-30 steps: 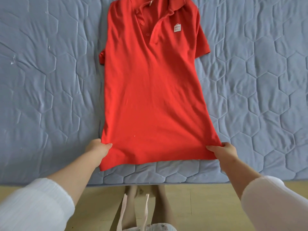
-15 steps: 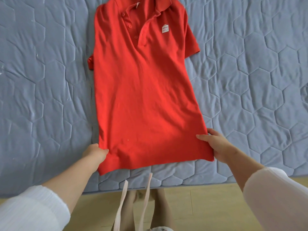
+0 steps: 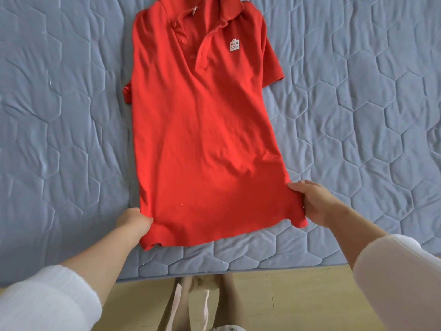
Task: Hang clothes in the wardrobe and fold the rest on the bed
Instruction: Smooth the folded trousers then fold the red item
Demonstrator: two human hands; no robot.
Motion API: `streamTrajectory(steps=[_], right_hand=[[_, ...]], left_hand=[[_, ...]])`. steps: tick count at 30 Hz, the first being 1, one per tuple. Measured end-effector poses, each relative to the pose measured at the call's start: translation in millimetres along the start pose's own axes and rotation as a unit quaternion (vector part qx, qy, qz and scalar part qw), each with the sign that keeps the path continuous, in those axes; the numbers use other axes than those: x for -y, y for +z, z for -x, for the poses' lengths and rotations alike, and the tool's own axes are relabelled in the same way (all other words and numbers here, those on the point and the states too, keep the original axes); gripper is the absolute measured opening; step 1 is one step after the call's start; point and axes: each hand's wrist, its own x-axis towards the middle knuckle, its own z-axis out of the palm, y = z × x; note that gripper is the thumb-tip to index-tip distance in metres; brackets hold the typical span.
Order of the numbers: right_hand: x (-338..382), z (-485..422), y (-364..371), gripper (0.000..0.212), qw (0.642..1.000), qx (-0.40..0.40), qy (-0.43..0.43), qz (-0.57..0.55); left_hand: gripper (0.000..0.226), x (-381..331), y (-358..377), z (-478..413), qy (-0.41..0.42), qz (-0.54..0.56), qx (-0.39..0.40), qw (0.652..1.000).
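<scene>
Within a second the right hand (image 3: 312, 201) has slid up the side edge of the red polo shirt (image 3: 202, 139), leaving the hem corner hanging below it. The hem, then drawn straight between both hands, now runs aslant, with slack folds gathered near that hand. The uneven hold is the likely trouble. A pull from one hand alone could drag the shirt askew or crease it, and any fold made now would probably come out lopsided. The right hand grips the cloth edge at the lower right of the frame, thumb on top and fingers curled beneath. The left hand (image 3: 133, 220) pinches the opposite edge just above the hem at lower centre-left, its fingertips hidden in the fabric. The shirt lies face up and lengthwise on the bed (image 3: 71, 115), collar (image 3: 229, 10) at the top of the frame and logo patch (image 3: 234, 45) showing. One short sleeve (image 3: 272, 68) is spread flat to the right. The other sleeve (image 3: 127, 91) is mostly tucked under at the left, which could leave a lump in the fold unless it is pulled out. The hem rests near the bed's front edge, so a backward tug might draw it off toward the floor (image 3: 286, 302).
</scene>
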Motion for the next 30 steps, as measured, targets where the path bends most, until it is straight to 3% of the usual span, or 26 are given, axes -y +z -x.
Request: streamTrajectory(steps=[2, 6, 8, 10, 14, 18, 20, 23, 27, 30], right_hand=[[4, -2, -1, 0.031, 1.000, 0.018, -0.005, -0.022], [7, 6, -9, 0.023, 0.999, 0.032, 0.005, 0.004], [7, 8, -18, 0.029, 0.992, -0.043, -0.017, 0.115], [8, 8, -24, 0.024, 0.963, -0.142, -0.064, 0.218], [7, 9, -19, 0.018, 0.917, -0.254, -0.065, 0.301], [1, 18, 8, 0.044, 0.850, -0.325, -0.052, 0.412], [-1, 22, 30, 0.047, 0.833, -0.318, -0.104, 0.441], [-3, 21, 71, 0.047, 0.846, -0.256, -0.139, 0.447], [3, 8, 132, 0.035, 0.884, -0.174, -0.149, 0.409], [19, -6, 179, 0.035, 0.905, -0.141, -0.155, 0.372]], left_hand=[[0.024, -3, 1, 2, 0.000, 0.000, -0.001, 1.000], [0.024, -4, -1, 5, -0.003, -0.002, 0.002, 1.000], [0.024, -3, -4, 5, -0.005, 0.006, 0.005, 1.000], [0.025, -1, -8, 7, -0.010, 0.003, 0.005, 1.000], [0.027, 2, -15, 13, -0.015, 0.013, 0.012, 1.000], [0.045, 0, -16, 17, -0.028, 0.018, 0.069, 0.997], [0.057, -1, -16, 17, -0.028, 0.041, 0.094, 0.994], [0.067, -8, -24, 10, 0.011, 0.103, 0.070, 0.992], [0.043, -29, -53, -12, 0.061, 0.146, 0.030, 0.987], [0.011, -52, -85, -35, 0.074, 0.236, 0.063, 0.967]])
